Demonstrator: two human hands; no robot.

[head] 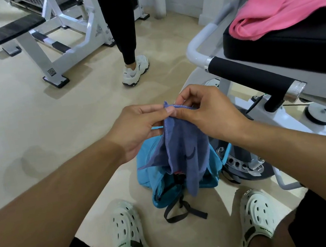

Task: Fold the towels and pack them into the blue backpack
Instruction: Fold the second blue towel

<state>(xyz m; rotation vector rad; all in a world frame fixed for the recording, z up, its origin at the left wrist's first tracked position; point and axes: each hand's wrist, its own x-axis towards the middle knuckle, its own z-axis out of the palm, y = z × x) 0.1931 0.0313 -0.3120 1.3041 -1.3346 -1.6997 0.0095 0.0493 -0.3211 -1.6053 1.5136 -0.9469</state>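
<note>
- Towel, blue-purple (183,152): held up by its top edge, hanging down crumpled in front of the blue backpack (156,180); its lower end reaches over the backpack's open top.
- Left hand (137,127): grip clamped on the towel's top hem, thumb and fingers pinching it at the left corner.
- Right hand (205,112): grip also clamped on the same hem, fingers curled and pinching just beside the left hand; the two hands nearly touch.
- Blue backpack: on the floor (29,123) between the person's feet and a weight machine's base, slumped, opening upward; something pinkish shows inside, too hidden to identify. Black straps (182,212) trail from it toward the feet.
- Pink towel (289,7): lying unfolded and bunched on the black padded seat (284,44) of the machine at upper right, well apart from the hands.
- White clogs (128,233) on both feet, either side of the straps.
- Second person's leg in black trousers and a white sneaker (134,72) stands beyond, near a white bench frame (55,44).
</note>
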